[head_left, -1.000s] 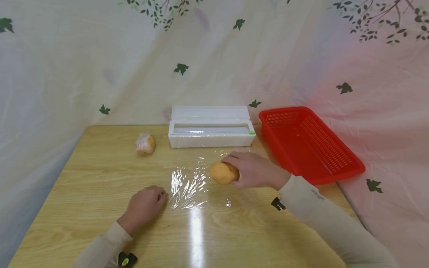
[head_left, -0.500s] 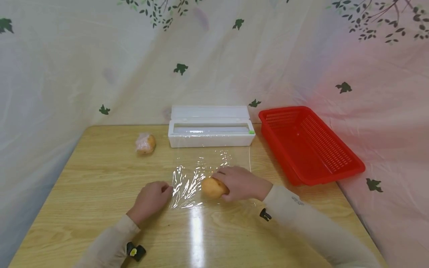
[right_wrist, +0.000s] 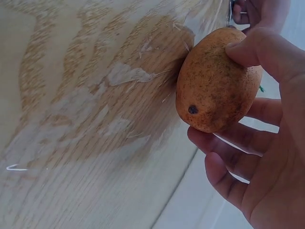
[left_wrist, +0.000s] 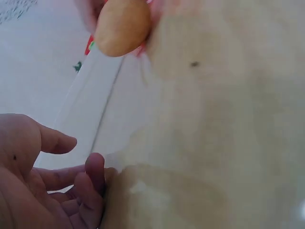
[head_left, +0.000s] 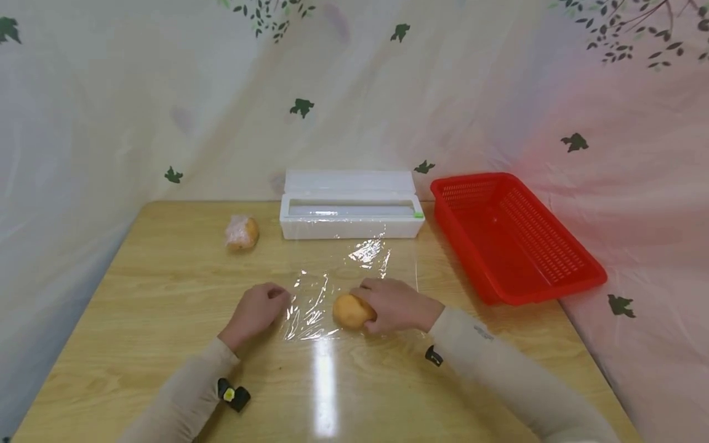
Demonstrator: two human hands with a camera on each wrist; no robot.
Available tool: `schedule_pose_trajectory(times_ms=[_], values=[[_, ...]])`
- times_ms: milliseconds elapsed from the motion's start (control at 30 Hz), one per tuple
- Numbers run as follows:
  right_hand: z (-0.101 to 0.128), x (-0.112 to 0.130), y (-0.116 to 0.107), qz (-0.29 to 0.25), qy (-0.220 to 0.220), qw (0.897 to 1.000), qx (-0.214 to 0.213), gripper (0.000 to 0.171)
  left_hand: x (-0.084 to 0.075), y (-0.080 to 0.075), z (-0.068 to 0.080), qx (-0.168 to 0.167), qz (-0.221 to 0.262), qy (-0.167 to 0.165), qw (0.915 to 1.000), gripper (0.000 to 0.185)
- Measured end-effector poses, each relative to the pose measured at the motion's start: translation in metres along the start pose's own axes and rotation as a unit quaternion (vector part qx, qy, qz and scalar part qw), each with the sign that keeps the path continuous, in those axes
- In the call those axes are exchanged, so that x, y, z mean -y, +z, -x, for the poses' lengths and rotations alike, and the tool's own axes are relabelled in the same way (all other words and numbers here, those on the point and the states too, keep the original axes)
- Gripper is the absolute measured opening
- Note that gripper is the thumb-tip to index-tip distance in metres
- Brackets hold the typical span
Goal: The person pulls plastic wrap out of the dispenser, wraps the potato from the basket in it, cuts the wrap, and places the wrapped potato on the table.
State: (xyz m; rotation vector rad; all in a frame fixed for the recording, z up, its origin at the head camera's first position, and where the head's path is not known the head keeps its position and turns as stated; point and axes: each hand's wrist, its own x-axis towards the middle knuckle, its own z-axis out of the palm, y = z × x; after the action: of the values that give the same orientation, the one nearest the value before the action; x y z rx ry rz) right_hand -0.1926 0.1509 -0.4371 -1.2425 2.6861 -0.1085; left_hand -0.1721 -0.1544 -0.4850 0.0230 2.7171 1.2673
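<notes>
Right hand (head_left: 396, 304) grips the potato (head_left: 351, 311), thumb over the top and fingers curled underneath, clear in the right wrist view. From the head view I see the potato sitting on the sheet of cling film (head_left: 332, 289) spread over the middle of the tabletop (head_left: 138, 295), near edge of the film. Film is almost invisible; I only pick it out by glare patches and wrinkles, so its exact edges are hard to place, especially on the right side and at the far end by the dispenser.

Left hand (head_left: 256, 311) is at the left edge of the film, fingers loosely curled, nothing held. Left wrist view shows the fingers (left_wrist: 93, 176) bent down against the tabletop; I can't tell whether they pin the film edge or just rest beside it. That view is blurred, and the potato (left_wrist: 121, 26) is cut off at the top of the frame.

White cling film dispenser (head_left: 351, 212) is at the far side of the tabletop, lid open; the roll inside is hard to make out. Left of it lies a second potato already wrapped (head_left: 241, 232), well apart from both hands. Red basket (head_left: 515, 237) is on the far right, its right corner hanging off the tabletop edge. Both forearms are cut off by the frame bottom.
</notes>
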Motion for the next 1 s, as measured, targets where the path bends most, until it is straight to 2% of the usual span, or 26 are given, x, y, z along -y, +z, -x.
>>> schedule_pose_trajectory(times_ms=[100,200,333,433,500,567,700,800,900,1000], values=[[0.000,0.000,0.000,0.002,0.003,1.000,0.004,0.063,-0.002,-0.001,-0.013,0.020,0.061,-0.020,0.9977,0.029],[-0.001,0.000,0.001,-0.001,0.006,1.000,0.005,0.063,-0.004,-0.002,-0.017,0.033,0.088,-0.016,0.9955,0.024],[-0.001,0.001,0.003,-0.008,0.010,1.000,0.008,0.064,-0.005,-0.003,-0.011,0.053,0.098,-0.014,0.9937,0.018],[0.000,0.001,0.002,-0.007,0.013,1.000,0.009,0.064,-0.006,-0.002,-0.003,0.064,0.106,-0.032,0.9918,0.021],[0.000,0.001,0.001,-0.003,0.014,1.000,0.009,0.065,-0.006,-0.001,0.002,0.061,0.094,-0.040,0.9929,0.027],[0.001,0.002,0.001,-0.002,0.015,1.000,0.007,0.064,-0.006,0.001,0.008,0.050,0.066,-0.037,0.9958,0.026],[0.002,0.003,0.000,-0.006,0.015,1.000,0.004,0.063,-0.005,0.006,0.019,0.021,0.008,-0.008,0.9997,0.009],[0.003,0.003,-0.001,-0.009,0.013,1.000,0.001,0.062,-0.009,0.009,0.025,0.007,0.001,0.009,0.9999,0.007],[0.003,0.003,-0.001,-0.013,0.013,1.000,-0.003,0.061,-0.015,0.011,0.029,-0.004,0.029,0.017,0.9994,0.007],[0.003,0.003,-0.001,-0.012,0.013,1.000,-0.005,0.061,-0.018,0.012,0.031,0.016,0.113,0.007,0.9934,0.014]])
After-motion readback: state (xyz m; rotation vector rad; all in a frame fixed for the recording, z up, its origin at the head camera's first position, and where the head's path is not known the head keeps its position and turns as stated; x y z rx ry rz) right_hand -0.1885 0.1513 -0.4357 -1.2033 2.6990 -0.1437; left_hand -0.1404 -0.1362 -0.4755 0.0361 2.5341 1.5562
